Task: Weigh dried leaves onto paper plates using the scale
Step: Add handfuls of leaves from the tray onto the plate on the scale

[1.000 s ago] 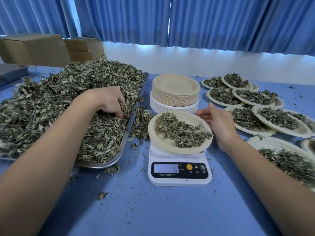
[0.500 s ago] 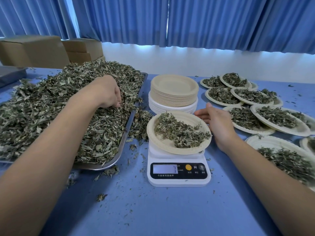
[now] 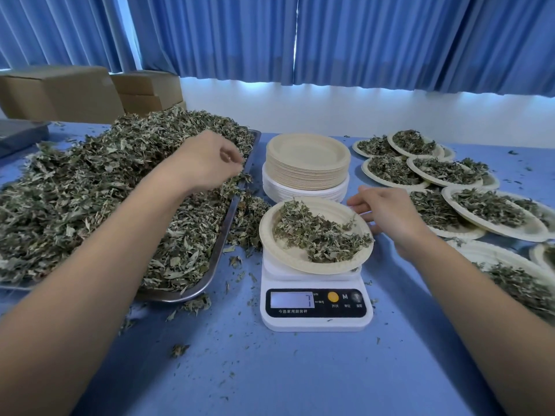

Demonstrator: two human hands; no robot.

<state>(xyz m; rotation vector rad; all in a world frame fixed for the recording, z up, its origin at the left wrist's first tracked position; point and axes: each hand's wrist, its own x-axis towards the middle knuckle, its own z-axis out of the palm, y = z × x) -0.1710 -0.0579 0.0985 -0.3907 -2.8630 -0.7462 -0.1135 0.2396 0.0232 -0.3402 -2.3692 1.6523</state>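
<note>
Paper plate (image 3: 271,235) sits on the white scale (image 3: 316,310), around the middle of the worktop (image 3: 300,373), with a loose pile of dried leaves (image 3: 318,237) on it. The display reads 7.

My right hand (image 3: 387,214) is just beside the plate's right rim with its fingers relaxed and spread, not gripping anything; can't tell if the fingertips actually touch the rim. My left hand (image 3: 210,163) is up over the right edge of the metal tray (image 3: 222,244) with its fingers curled in. It's blurry, so I can't tell if there's a pinch of leaves in it.

The tray takes up the left side of the worktop, heaped with the leaf pile (image 3: 90,199), with some spilled next to the scale. A stack of empty plates (image 3: 306,163) is right behind the scale, and the filled plates (image 3: 531,229) overlap along the right edge. There are cardboard boxes (image 3: 60,94) at the far left corner.
</note>
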